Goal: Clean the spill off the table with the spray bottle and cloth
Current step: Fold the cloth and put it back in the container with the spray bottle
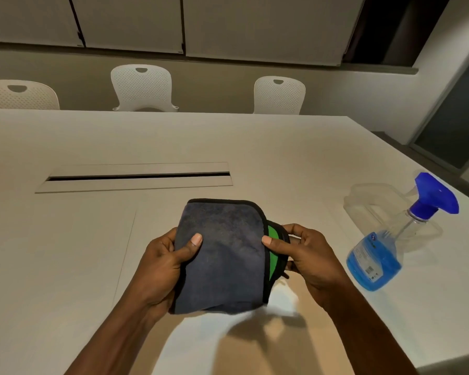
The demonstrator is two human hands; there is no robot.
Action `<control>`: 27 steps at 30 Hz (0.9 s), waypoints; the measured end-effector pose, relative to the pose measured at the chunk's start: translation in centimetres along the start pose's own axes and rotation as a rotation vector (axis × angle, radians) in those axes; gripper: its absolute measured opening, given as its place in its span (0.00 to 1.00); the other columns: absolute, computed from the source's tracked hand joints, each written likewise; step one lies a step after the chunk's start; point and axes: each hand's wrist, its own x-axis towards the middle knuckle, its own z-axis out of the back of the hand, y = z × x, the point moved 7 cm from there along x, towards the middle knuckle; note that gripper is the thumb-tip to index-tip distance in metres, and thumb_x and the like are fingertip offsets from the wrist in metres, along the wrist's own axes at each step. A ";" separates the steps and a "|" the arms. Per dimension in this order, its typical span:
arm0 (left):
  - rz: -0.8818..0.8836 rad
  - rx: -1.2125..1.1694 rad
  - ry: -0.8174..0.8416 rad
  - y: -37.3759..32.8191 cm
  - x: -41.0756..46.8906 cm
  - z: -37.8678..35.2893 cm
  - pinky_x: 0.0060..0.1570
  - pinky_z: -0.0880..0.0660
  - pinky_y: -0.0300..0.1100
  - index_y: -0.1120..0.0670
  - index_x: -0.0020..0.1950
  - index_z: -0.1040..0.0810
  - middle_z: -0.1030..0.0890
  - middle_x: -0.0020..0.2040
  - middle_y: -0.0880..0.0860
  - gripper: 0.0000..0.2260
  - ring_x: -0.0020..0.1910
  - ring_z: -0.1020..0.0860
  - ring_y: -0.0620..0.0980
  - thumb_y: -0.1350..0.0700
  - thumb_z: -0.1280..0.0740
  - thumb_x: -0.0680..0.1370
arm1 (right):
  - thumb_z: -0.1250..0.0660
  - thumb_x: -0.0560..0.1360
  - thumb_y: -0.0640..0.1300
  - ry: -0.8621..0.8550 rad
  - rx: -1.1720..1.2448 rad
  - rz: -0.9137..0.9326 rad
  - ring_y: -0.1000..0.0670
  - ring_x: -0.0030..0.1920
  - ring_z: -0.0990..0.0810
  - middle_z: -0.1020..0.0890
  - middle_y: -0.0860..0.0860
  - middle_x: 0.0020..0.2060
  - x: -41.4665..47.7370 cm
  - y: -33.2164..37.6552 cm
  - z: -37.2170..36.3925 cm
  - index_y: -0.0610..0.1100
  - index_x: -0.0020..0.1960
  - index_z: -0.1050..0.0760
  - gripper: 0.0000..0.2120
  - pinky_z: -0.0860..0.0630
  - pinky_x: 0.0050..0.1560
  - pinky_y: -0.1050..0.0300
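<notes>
I hold a folded grey cloth (225,253) with black trim and a green inner layer above the white table (65,239). My left hand (165,263) grips its left edge with the thumb on top. My right hand (306,253) pinches its right edge beside the green layer. A clear spray bottle (382,250) with a blue trigger head and blue liquid stands on the table to the right, apart from my right hand. I cannot make out a spill; the surface under the cloth is partly hidden.
A clear plastic container (363,204) sits behind the bottle. A long cable slot (136,176) runs across the table's middle. Three white chairs (142,87) stand along the far edge. The table's right edge runs just past the bottle.
</notes>
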 end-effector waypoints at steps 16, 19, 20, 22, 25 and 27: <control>0.128 -0.446 -0.007 1.0 -1.0 -0.5 0.55 0.15 0.49 0.59 0.62 0.13 0.13 0.60 0.59 0.14 0.57 0.13 0.56 0.53 0.33 0.83 | 0.24 0.73 0.35 0.118 0.245 0.055 0.41 0.53 0.12 0.12 0.44 0.53 0.8 0.9 -2.2 0.45 0.63 0.22 0.20 0.16 0.54 0.44; 0.127 -0.473 0.004 1.2 -1.2 -0.6 0.53 0.15 0.48 0.59 0.65 0.14 0.14 0.63 0.60 0.14 0.60 0.15 0.56 0.56 0.32 0.82 | 0.22 0.72 0.36 0.087 0.157 0.037 0.44 0.52 0.11 0.11 0.46 0.53 1.3 0.0 -1.6 0.45 0.65 0.23 0.24 0.16 0.54 0.45; 0.123 -0.490 0.006 1.2 -1.2 -0.6 0.53 0.15 0.48 0.59 0.67 0.16 0.15 0.65 0.61 0.16 0.62 0.15 0.57 0.58 0.32 0.81 | 0.21 0.71 0.36 0.083 0.135 0.008 0.45 0.51 0.11 0.11 0.46 0.52 1.4 -0.8 -1.5 0.45 0.66 0.24 0.25 0.16 0.53 0.46; 0.117 -0.548 0.027 1.2 -1.2 -0.8 0.53 0.15 0.48 0.61 0.70 0.18 0.16 0.66 0.62 0.17 0.62 0.15 0.57 0.60 0.32 0.81 | 0.21 0.70 0.38 0.131 0.152 -0.096 0.43 0.53 0.12 0.11 0.45 0.52 1.3 -2.6 -2.0 0.43 0.65 0.22 0.24 0.16 0.54 0.44; 0.119 -0.605 0.090 1.0 -1.4 -1.4 0.54 0.15 0.48 0.62 0.72 0.21 0.17 0.67 0.63 0.18 0.61 0.15 0.58 0.61 0.34 0.81 | 0.20 0.68 0.45 0.268 0.239 -0.191 0.38 0.61 0.15 0.14 0.40 0.58 0.7 -4.6 -3.3 0.40 0.64 0.19 0.26 0.24 0.68 0.34; 0.116 -0.604 0.146 0.6 -1.5 -1.9 0.57 0.15 0.50 0.62 0.73 0.21 0.17 0.67 0.64 0.19 0.62 0.15 0.59 0.61 0.32 0.81 | 0.18 0.68 0.49 0.365 0.342 -0.192 0.38 0.65 0.18 0.16 0.39 0.62 0.4 -4.9 -4.3 0.39 0.64 0.18 0.28 0.26 0.72 0.37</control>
